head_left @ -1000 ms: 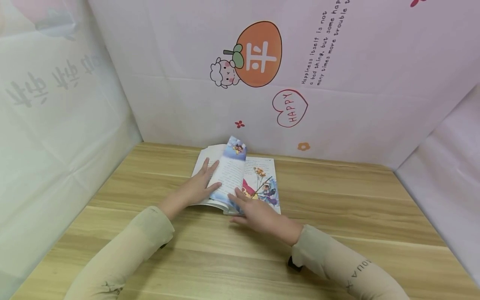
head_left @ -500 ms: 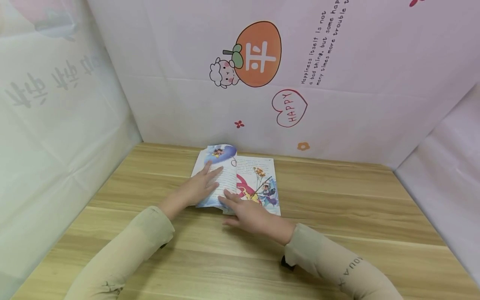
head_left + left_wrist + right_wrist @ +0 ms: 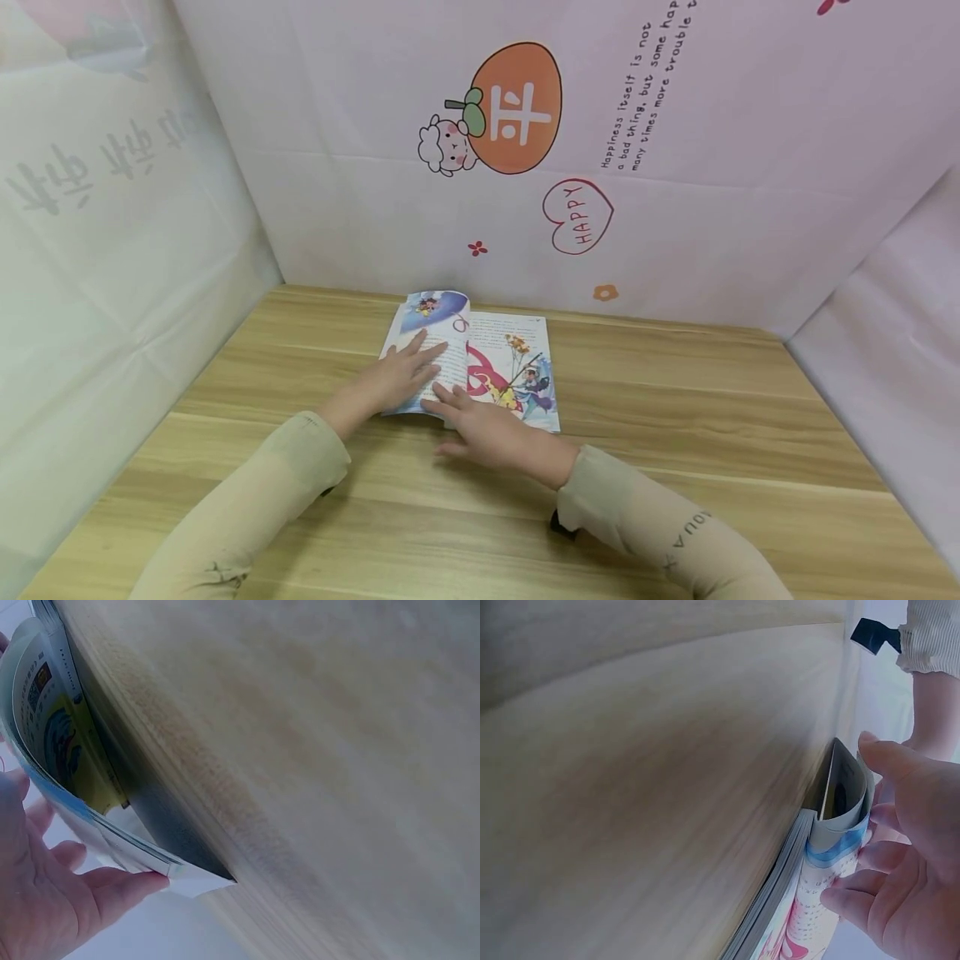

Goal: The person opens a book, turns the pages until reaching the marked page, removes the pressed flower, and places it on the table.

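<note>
An illustrated paperback book (image 3: 517,337) lies spread at the back of the table, its right page showing text and a colourful drawing. My left hand (image 3: 392,380) rests with spread fingers on the left page (image 3: 448,358), which curves up near the spine. Along the lower part of that page, near the spine, my right hand (image 3: 491,429) touches the paper with extended fingers. In the left wrist view the left hand (image 3: 52,885) lies against the bowed pages, with a yellow printed cover flap (image 3: 90,765) beneath. Bent pages (image 3: 832,855) stand beside the right hand (image 3: 907,862) in the right wrist view.
The wood-grain table (image 3: 675,417) carries the book. A white printed cloth (image 3: 360,208) hangs right behind its back edge, with more cloth on the left and right sides. A dark strap (image 3: 874,636) shows at a sleeve cuff.
The lifted page has turned over to the left and now lies under the left hand's fingers. My right hand has slid left along the book's lower edge; the left hand has barely moved.
</note>
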